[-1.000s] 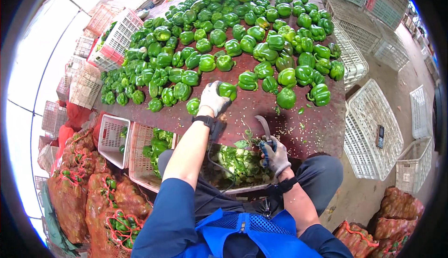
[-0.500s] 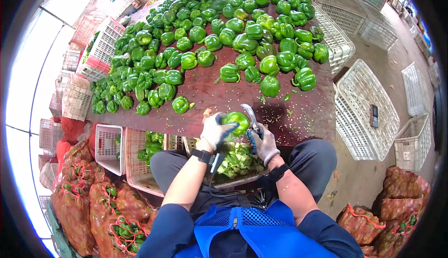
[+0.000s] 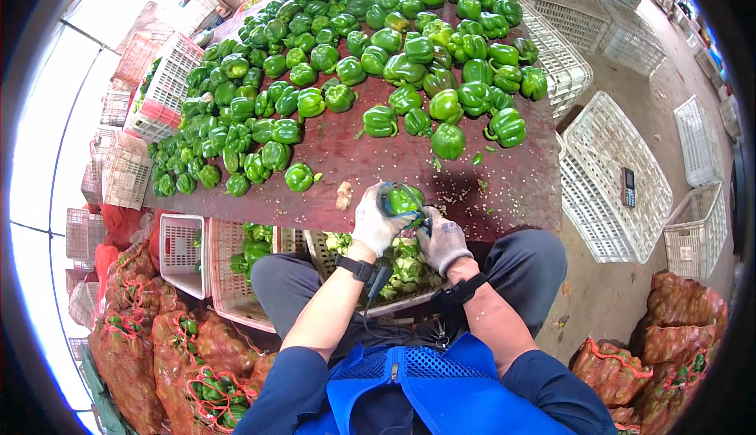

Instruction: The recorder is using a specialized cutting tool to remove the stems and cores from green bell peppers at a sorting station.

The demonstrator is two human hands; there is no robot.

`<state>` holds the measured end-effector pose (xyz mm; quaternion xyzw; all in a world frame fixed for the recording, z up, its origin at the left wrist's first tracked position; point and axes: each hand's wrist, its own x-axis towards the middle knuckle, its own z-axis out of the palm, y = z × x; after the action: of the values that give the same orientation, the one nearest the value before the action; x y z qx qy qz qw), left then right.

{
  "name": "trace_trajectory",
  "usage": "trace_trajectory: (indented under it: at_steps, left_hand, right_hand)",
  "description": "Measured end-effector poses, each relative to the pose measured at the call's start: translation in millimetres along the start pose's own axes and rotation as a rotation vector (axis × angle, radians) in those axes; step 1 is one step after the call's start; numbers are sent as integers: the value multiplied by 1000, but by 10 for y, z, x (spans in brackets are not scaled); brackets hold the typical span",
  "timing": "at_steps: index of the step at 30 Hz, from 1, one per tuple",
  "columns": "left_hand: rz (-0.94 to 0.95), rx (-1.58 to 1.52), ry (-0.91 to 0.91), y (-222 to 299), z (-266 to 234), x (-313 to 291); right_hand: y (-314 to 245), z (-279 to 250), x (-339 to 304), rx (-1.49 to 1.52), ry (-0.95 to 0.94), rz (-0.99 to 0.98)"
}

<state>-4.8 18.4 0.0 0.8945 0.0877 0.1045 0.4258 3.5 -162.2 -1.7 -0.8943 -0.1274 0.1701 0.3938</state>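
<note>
My left hand point(image 3: 373, 222), in a white glove with blue-grey fingertips, wraps round a green bell pepper point(image 3: 405, 199) just over the table's near edge. Close against the pepper's right side is my gloved right hand point(image 3: 445, 242), its fingers closed on a small curved knife point(image 3: 424, 215). Most of the blade is hidden by the pepper and my fingers. Below both hands, between my knees, a crate holds pale green pepper scraps point(image 3: 408, 268). Many whole green bell peppers point(image 3: 323, 57) lie across the dark red table point(image 3: 346, 151).
Seeds and bits litter the table near a pale brown scrap point(image 3: 344, 195). At left stand a white bin point(image 3: 183, 254), a pinkish crate point(image 3: 236, 277) and filled red mesh sacks point(image 3: 126, 356). A phone point(image 3: 628, 188) rests on upturned white crates point(image 3: 602, 167) at right. More sacks point(image 3: 681, 333) sit lower right.
My right hand has brought the knife in against the pepper, and its raised blade no longer shows clearly. My left hand has turned and moved slightly right with the pepper. The view has shifted a little.
</note>
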Motion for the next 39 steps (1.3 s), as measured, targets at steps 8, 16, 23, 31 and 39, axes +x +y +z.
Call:
trace_trajectory:
  at_steps: [8,16,23,31,39]
  left_hand:
    - [-225,-273,-14,-52,-1,146]
    - [-284,-448,-91,-342,-85,232]
    - [-231,-500,-309,280,-277,-69]
    - [-315,-715,-401,443,-439,-258]
    - [-346,-906,-372,221,-385,-384]
  right_hand:
    - [-7,23,-77,-80,-157,104]
    - [89,-25,-225,255,-64,44]
    - [249,80,-48,1254,-142,90]
    - [201,-146,-17,1272,-295,55]
    - [128,-185,-52,1235,-345,50]
